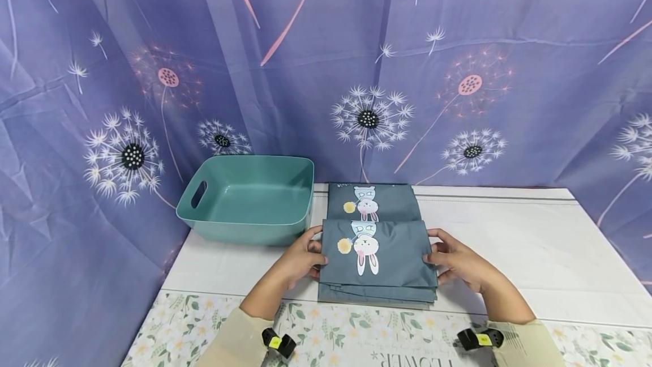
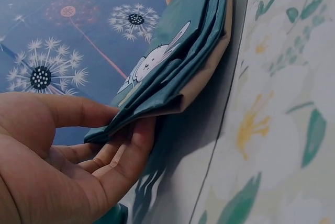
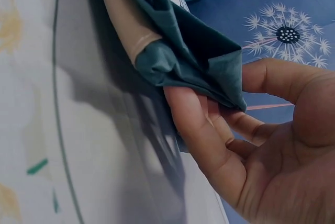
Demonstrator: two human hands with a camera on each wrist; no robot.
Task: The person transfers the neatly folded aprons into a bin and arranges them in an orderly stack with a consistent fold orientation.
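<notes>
Both hands hold a folded dark green cloth (image 1: 397, 256) with a white rabbit print, one hand at each side. My left hand (image 1: 299, 260) grips its left edge, thumb on top and fingers beneath, as the left wrist view shows. On the other side my right hand (image 1: 458, 262) pinches the right edge the same way. Several layers and a tan underside of the folded cloth (image 2: 178, 59) show in the left wrist view. Behind and partly under it lies another dark green folded cloth (image 1: 399, 203) with a matching rabbit print.
A green plastic bin (image 1: 244, 234) with a handle hole stands to the left, close to the left hand. White cloth (image 1: 509, 231) covers the table, with a floral strip (image 1: 326, 330) along the front. A purple dandelion curtain (image 1: 305, 101) hangs behind.
</notes>
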